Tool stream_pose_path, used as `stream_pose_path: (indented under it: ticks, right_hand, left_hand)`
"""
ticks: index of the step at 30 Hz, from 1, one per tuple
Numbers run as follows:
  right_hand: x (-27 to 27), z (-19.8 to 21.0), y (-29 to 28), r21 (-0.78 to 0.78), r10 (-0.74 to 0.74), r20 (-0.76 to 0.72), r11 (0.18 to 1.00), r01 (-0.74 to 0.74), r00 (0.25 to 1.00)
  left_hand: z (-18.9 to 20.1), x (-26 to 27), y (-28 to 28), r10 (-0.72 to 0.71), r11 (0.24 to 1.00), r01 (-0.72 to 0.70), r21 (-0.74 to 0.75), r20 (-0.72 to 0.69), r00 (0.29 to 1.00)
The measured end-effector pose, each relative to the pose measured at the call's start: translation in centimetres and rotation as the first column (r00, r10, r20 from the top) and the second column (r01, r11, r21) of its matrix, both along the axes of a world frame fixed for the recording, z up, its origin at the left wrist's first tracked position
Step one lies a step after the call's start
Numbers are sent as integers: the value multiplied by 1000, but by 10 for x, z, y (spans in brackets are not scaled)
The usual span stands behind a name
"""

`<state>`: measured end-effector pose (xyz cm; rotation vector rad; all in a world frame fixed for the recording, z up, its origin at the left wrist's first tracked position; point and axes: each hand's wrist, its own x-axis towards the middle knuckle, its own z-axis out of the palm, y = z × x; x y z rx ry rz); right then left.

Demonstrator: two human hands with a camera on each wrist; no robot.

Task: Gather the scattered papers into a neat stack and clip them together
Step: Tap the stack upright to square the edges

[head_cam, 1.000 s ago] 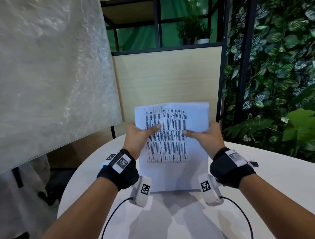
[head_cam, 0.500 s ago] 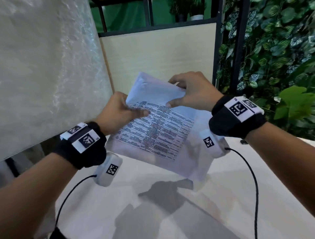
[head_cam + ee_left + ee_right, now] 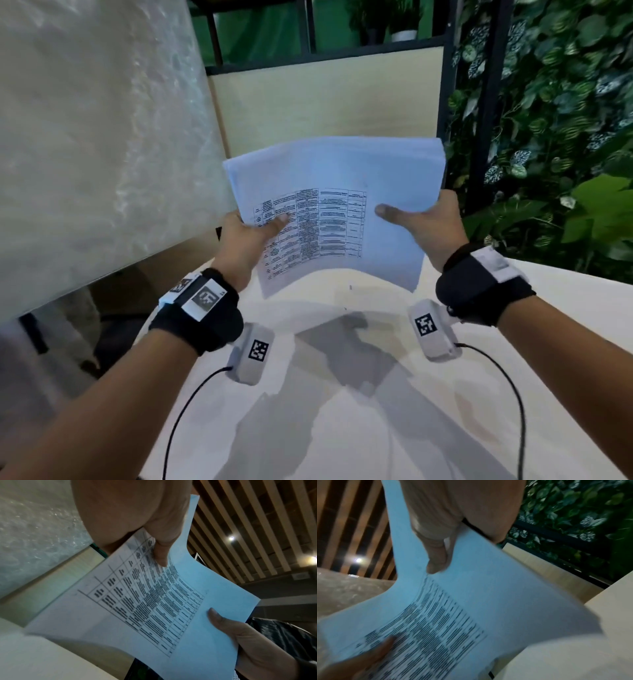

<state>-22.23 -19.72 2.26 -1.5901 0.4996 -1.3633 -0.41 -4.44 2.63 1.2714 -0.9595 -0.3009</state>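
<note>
A stack of white papers [image 3: 337, 178] with a printed table on the top sheet is held in the air above the white table [image 3: 342, 411], its long sides now left to right and its lower edge bowed upward. My left hand [image 3: 255, 233] grips the stack's left edge, thumb on the printed table. My right hand [image 3: 419, 219] grips the right edge, thumb on the blank margin. The left wrist view shows the stack [image 3: 154, 601] with both thumbs on it; the right wrist view shows the papers [image 3: 471, 608] blurred. No clip is in view.
A bubble-wrapped panel [image 3: 96, 137] leans at the left. A light wooden board [image 3: 325, 99] in a black frame stands behind the table. Green foliage [image 3: 565, 120] fills the right. Cables [image 3: 191, 404] run from both wrist cameras over the table.
The stack stood upright in portrait a second ago, was turned with the right hand at its top, and is now held sideways in landscape, lifted off the table.
</note>
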Motion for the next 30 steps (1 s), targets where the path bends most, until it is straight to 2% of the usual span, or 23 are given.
stream_pose_path:
  ticks: [3, 5, 6, 8, 12, 17, 20, 22, 24, 26, 28, 30]
  right_hand:
    - [2, -41, -9, 67, -56, -149, 996, 66, 987]
    - [-7, -67, -11, 149, 1, -266, 988, 40, 964]
    - [-12, -74, -11, 181, 45, -271, 983, 5, 962]
    - [-21, -72, -9, 194, 95, -220, 980, -51, 971]
    - [-21, -37, -9, 220, 141, -31, 967, -131, 990]
    - [7, -22, -18, 322, -132, -8, 938, 128, 991]
    - [15, -23, -21, 377, -191, 13, 910, 172, 981]
    - [17, -22, -23, 375, -204, 14, 908, 184, 979]
    - [15, -20, -23, 379, -191, -11, 908, 181, 982]
    - [10, -20, -26, 346, -135, -24, 929, 135, 991]
    - [-2, -23, -28, 307, -37, -19, 951, 41, 999]
    - [-14, -31, -30, 255, 112, -1, 961, -108, 994]
  left_hand:
    - [-35, -4, -2, 5, 993, 7, 117, -104, 995]
    - [-60, -4, 3, -17, 961, 59, 271, -154, 988]
    - [-65, -3, 6, -20, 945, 75, 318, -172, 985]
    - [-61, -1, 7, -25, 952, 86, 294, -206, 978]
    - [-19, -6, -3, -7, 994, 39, 104, -292, 956]
    - [-5, -1, -34, 239, 971, -218, 97, -401, 884]
    - [-9, -2, -39, 328, 944, -306, 121, -415, 848]
    - [-11, -2, -41, 331, 943, -312, 114, -398, 856]
    - [-15, -3, -37, 275, 960, -269, 71, -399, 875]
    - [-21, 2, -30, 160, 986, -166, 13, -347, 924]
    - [-28, 10, -18, -16, 1000, 17, 0, -281, 960]
    - [-38, 20, -9, -162, 982, 179, 61, -218, 962]
